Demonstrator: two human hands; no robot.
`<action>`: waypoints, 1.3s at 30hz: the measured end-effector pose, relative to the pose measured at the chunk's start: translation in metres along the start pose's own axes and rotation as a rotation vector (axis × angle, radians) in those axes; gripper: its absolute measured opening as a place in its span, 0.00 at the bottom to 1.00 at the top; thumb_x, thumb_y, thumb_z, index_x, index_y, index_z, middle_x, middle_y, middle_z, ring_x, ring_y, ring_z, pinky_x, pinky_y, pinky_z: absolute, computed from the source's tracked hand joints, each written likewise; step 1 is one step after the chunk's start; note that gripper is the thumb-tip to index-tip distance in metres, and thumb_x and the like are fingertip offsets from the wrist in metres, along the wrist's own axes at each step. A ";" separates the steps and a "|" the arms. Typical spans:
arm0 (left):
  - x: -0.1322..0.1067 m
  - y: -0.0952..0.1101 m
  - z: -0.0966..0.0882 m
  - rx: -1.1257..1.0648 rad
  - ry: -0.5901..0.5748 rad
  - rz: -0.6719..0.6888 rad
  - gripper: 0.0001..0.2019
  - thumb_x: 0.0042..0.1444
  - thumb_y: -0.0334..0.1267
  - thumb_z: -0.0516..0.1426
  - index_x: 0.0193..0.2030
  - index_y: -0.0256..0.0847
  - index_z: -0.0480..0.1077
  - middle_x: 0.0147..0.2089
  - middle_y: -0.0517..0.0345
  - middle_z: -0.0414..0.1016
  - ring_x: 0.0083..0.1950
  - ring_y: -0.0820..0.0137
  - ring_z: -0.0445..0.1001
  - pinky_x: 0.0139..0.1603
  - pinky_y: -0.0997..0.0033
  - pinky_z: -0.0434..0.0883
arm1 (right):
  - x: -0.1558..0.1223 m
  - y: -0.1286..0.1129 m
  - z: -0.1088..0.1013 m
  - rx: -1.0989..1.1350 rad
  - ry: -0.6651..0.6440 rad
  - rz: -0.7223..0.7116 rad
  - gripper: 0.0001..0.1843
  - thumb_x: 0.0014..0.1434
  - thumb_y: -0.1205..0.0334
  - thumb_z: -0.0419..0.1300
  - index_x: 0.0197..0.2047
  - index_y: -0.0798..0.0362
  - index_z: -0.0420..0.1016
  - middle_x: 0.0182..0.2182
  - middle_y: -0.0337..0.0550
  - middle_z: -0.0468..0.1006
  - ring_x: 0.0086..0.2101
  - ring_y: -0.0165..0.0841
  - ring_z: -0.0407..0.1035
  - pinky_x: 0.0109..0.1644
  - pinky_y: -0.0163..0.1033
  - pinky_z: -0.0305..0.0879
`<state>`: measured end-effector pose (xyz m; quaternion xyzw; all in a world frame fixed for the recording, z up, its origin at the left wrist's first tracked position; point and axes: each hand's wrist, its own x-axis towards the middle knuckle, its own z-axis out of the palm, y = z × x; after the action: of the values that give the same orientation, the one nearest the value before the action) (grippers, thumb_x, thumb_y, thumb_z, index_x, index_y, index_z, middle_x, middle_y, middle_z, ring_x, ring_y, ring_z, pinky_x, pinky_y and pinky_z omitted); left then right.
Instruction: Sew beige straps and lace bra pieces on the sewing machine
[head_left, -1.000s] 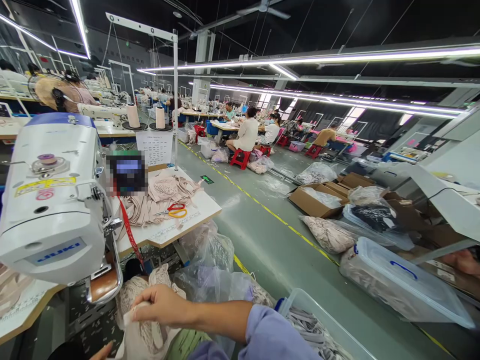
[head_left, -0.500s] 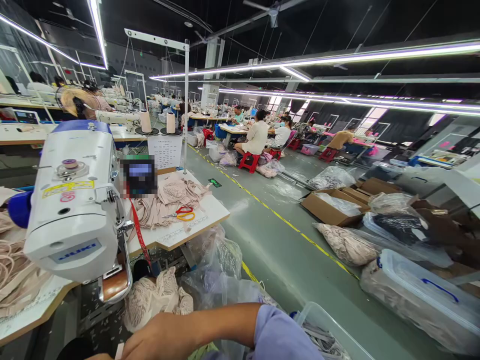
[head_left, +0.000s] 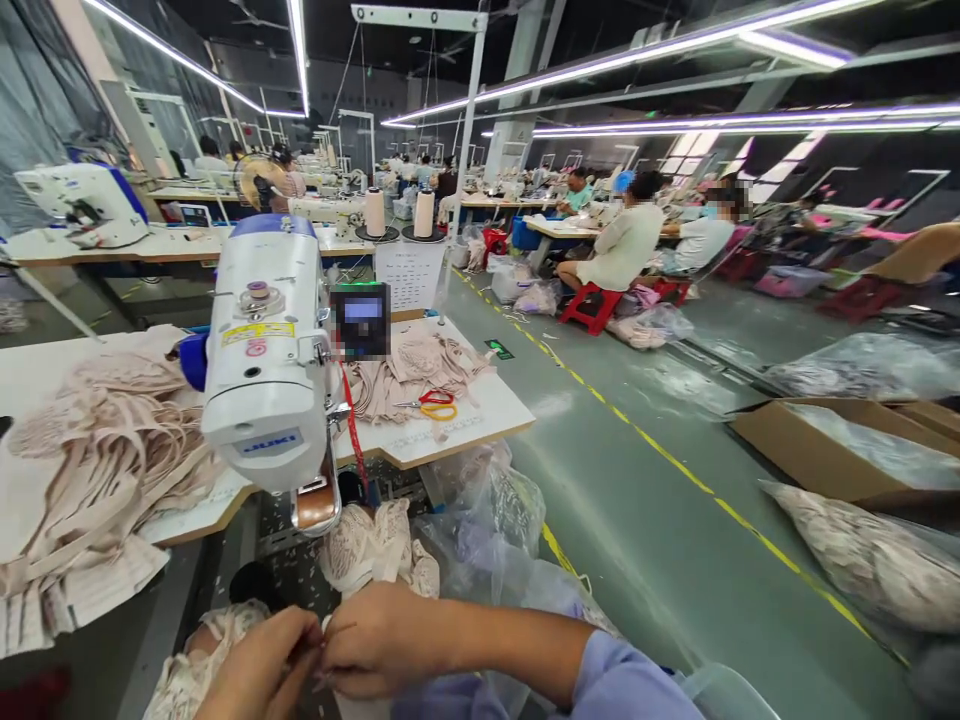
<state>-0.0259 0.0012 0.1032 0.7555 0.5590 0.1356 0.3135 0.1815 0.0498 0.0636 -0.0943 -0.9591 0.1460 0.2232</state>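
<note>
My left hand [head_left: 259, 668] and my right hand [head_left: 375, 640] meet at the bottom edge, fingers pinched together on a small piece of pale lace fabric [head_left: 330, 640] held low in front of me. More beige lace pieces [head_left: 371, 550] lie just beyond my hands, under the table edge. A white sewing machine [head_left: 266, 345] stands on the table right above them.
Beige straps and fabric [head_left: 97, 450] are piled on the table [head_left: 457, 440] at left. Red and yellow scissors [head_left: 431, 403] lie by more fabric. Plastic bags [head_left: 495, 510] sit by the table. Cardboard boxes [head_left: 817, 455] and bagged goods line the right. Other workers [head_left: 619, 250] sit beyond.
The view has swung left and the machine now sits nearer the middle. My left hand has come up into view and joined my right hand on the lace piece.
</note>
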 end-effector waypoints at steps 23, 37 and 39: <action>0.021 0.008 0.010 -0.233 0.344 -0.003 0.15 0.64 0.45 0.53 0.30 0.41 0.73 0.29 0.58 0.75 0.31 0.70 0.73 0.32 0.75 0.68 | 0.005 0.004 -0.027 0.784 0.270 0.519 0.08 0.61 0.60 0.61 0.38 0.52 0.82 0.34 0.40 0.82 0.35 0.29 0.74 0.42 0.31 0.65; 0.035 -0.001 0.014 -0.036 0.455 0.166 0.10 0.67 0.38 0.54 0.41 0.39 0.76 0.32 0.58 0.79 0.31 0.74 0.74 0.32 0.76 0.67 | 0.001 0.033 -0.029 0.436 0.283 0.721 0.11 0.67 0.57 0.56 0.39 0.50 0.79 0.32 0.41 0.81 0.33 0.33 0.74 0.38 0.35 0.64; 0.034 0.001 0.013 0.022 0.465 0.262 0.10 0.68 0.37 0.54 0.42 0.38 0.76 0.30 0.58 0.78 0.29 0.75 0.74 0.31 0.77 0.67 | 0.003 0.037 -0.033 0.414 0.207 0.678 0.10 0.67 0.59 0.56 0.39 0.51 0.78 0.31 0.41 0.80 0.33 0.32 0.73 0.38 0.35 0.62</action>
<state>-0.0065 0.0287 0.0891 0.7734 0.5150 0.3387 0.1481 0.1986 0.0931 0.0815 -0.3725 -0.7965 0.3910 0.2721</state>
